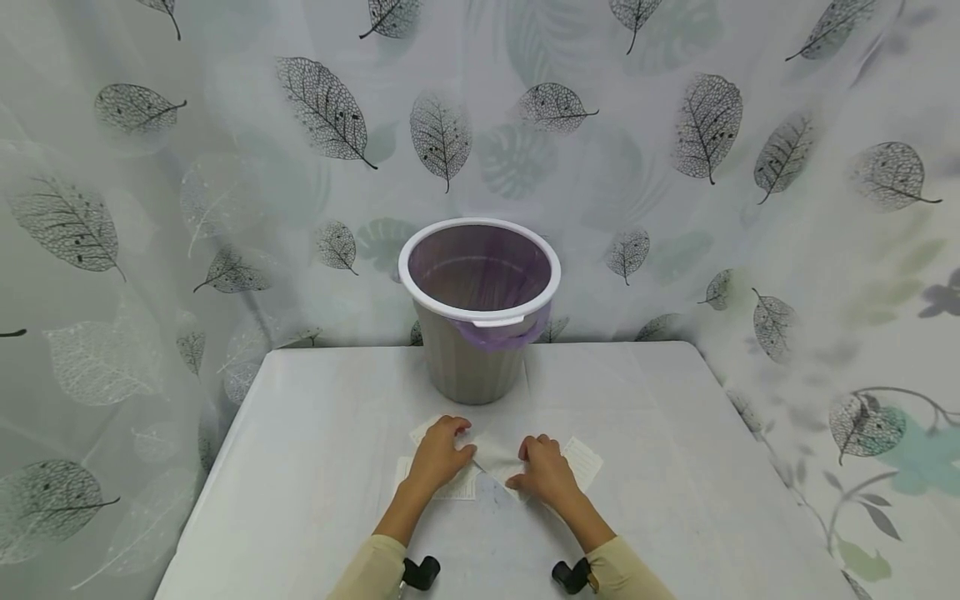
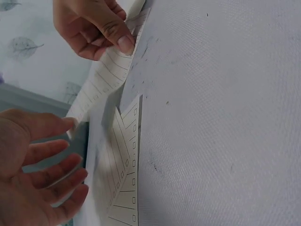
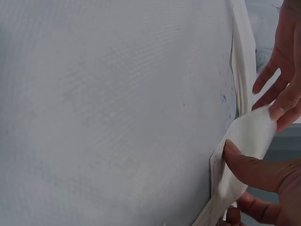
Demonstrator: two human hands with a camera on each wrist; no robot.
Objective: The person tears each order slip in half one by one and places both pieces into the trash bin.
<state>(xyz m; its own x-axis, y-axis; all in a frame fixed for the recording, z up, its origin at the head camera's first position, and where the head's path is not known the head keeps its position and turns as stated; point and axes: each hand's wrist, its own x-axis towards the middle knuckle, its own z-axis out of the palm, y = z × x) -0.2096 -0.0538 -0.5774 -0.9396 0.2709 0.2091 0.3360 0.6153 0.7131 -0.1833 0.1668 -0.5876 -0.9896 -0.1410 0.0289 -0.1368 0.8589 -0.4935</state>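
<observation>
A sheet of white paper (image 1: 495, 460) printed with lines is stretched between my two hands, just above the table. My left hand (image 1: 441, 457) pinches one corner of it; in the left wrist view that hand's other fingers (image 2: 51, 172) are spread apart. On the opposite side, my right hand (image 1: 547, 471) holds the sheet, its thumb (image 3: 251, 167) pressed on the paper's face. Printed paper pieces (image 1: 457, 485) overlap on the table under and beside my left hand. Another printed piece (image 1: 583, 462) lies by my right hand.
Behind the papers stands a grey waste bin (image 1: 476, 358) with a white rim (image 1: 480, 315) and a purple bag (image 1: 498, 333) folded over its edge. The table (image 1: 675, 467) has a white cover. Leaf-patterned curtains (image 1: 480, 108) hang at the back and sides.
</observation>
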